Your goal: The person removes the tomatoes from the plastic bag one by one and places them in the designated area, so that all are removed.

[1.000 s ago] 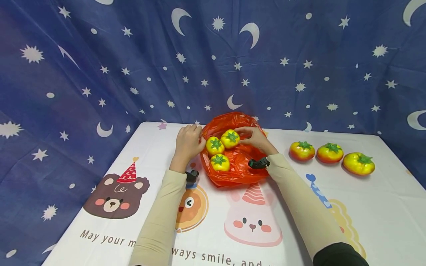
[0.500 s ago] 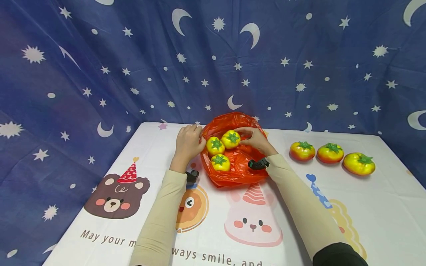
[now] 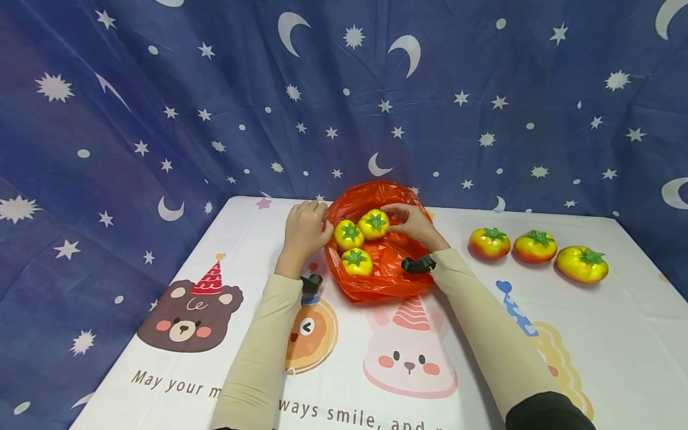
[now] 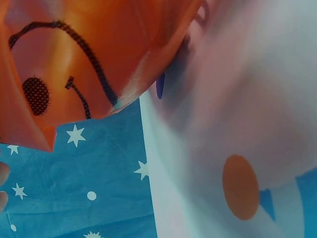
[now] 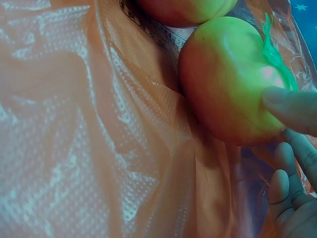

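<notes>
A red plastic bag point(image 3: 387, 272) lies spread wide on the table, its mouth facing up. My left hand point(image 3: 305, 230) grips its left rim with curled fingers. Inside, three yellow-red tomatoes with green leafy tops sit toward the left: a left one point(image 3: 348, 235), a front one point(image 3: 357, 261) and a back one point(image 3: 374, 224). My right hand point(image 3: 412, 226) reaches into the bag and pinches the back tomato between thumb and fingers. In the right wrist view the thumb point(image 5: 290, 106) presses that tomato point(image 5: 228, 84) near its green top. The left wrist view shows the bag's printed side point(image 4: 99, 54).
To the right, three more tomatoes point(image 3: 537, 246) stand in a row on the white table cover point(image 3: 607, 334), which carries printed animal faces and lettering. A blue curtain point(image 3: 242, 89) with moons and stars hangs right behind the table. Both wrists wear dark straps point(image 3: 418, 264).
</notes>
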Demonstrator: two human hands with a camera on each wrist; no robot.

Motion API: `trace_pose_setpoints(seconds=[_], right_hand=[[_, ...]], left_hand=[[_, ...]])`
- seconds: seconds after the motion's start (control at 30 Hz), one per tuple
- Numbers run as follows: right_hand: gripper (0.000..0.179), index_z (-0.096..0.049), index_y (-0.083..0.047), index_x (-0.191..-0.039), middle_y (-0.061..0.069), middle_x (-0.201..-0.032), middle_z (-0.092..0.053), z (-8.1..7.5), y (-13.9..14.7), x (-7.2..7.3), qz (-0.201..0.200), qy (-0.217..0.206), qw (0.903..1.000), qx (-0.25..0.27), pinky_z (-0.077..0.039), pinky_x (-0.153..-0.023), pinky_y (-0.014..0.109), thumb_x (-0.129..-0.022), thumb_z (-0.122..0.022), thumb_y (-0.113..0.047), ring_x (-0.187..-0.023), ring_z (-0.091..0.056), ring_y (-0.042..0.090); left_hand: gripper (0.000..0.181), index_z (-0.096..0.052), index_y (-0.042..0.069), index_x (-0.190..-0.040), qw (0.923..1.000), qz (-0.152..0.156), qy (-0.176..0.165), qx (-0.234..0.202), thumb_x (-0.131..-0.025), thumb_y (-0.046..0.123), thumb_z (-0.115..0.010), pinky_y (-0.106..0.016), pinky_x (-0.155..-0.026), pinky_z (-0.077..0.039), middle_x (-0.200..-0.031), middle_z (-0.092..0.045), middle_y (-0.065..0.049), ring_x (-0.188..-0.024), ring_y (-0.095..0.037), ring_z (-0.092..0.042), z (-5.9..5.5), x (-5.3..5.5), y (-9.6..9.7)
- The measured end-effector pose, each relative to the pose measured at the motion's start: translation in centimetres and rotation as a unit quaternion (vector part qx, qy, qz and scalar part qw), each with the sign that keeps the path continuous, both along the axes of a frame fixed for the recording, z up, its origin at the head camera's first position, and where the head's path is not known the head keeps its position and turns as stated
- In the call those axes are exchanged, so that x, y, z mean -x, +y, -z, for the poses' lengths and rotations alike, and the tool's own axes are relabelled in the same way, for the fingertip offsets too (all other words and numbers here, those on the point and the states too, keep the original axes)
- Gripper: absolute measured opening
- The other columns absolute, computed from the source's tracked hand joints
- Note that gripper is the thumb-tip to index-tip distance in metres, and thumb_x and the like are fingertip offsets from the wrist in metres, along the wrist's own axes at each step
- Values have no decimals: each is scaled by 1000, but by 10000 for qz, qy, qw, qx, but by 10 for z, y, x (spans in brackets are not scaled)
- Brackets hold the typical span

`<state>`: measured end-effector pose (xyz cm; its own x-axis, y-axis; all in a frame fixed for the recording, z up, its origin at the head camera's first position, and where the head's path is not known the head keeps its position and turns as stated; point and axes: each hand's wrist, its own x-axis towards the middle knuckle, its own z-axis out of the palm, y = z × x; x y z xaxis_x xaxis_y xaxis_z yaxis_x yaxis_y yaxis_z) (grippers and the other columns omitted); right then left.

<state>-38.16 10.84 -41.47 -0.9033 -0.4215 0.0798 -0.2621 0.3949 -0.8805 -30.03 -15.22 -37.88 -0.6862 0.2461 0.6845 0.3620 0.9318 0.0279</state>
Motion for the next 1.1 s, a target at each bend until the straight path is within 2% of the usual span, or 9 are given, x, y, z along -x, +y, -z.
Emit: trace_pose_setpoints(seconds=[0.17, 0.37, 0.47, 0.6, 0.83, 1.1], right_hand=[[49, -57, -6, -126, 17, -126, -58, -1, 1, 0, 38, 37, 9999, -89, -49, -93, 41, -79, -69, -2, -111, -54, 33], [50, -55, -5, -129, 19, -126, -57, -3, 1, -2, -47, 20, 9994, -331, -50, -89, 37, -81, -69, -6, -108, -54, 34], [50, -54, -5, -129, 19, -126, -57, -3, 1, -3, -53, -63, 9993, -352, -50, -91, 38, -82, -68, -8, -109, -55, 34], [51, -53, -6, -130, 19, -130, -55, -2, 1, -3, -77, -207, 9994, -268, -47, -96, 43, -82, -68, -8, -116, -54, 35], [54, -48, 3, -132, 24, -136, -49, -25, -2, -22, -374, -407, 9985, 39, -39, -104, 47, -81, -67, -2, -126, -46, 39], [54, -46, 5, -131, 26, -137, -46, -22, -3, -20, -439, -626, 9963, 384, -36, -107, 46, -81, -67, 1, -132, -42, 38]], left_hand=[[9, -56, 7, -74, 10000, -25, -49, 2, -75, 14, -61, -38, -69, -46, -70, -58, -8, -70, -25, -55, 0, 0, 0], [8, -59, 6, -77, 10000, -36, -89, 7, -75, 14, -61, -38, -70, -46, -72, -59, -8, -71, -25, -56, -1, 0, 0], [8, -58, 6, -76, 10000, -34, -83, 10, -75, 14, -61, -38, -70, -46, -72, -59, -8, -71, -25, -56, -1, 0, 0], [9, -56, 6, -73, 10000, -14, -60, 3, -76, 13, -60, -39, -70, -46, -70, -57, -8, -70, -25, -55, -1, -1, 0], [9, -56, 6, -74, 10000, -11, -62, -22, -75, 13, -62, -38, -69, -46, -70, -57, -8, -69, -25, -55, -1, 0, 0], [9, -55, 7, -73, 10000, 1, -40, 19, -75, 14, -61, -38, -68, -45, -69, -57, -7, -69, -25, -55, 0, 0, 0]])
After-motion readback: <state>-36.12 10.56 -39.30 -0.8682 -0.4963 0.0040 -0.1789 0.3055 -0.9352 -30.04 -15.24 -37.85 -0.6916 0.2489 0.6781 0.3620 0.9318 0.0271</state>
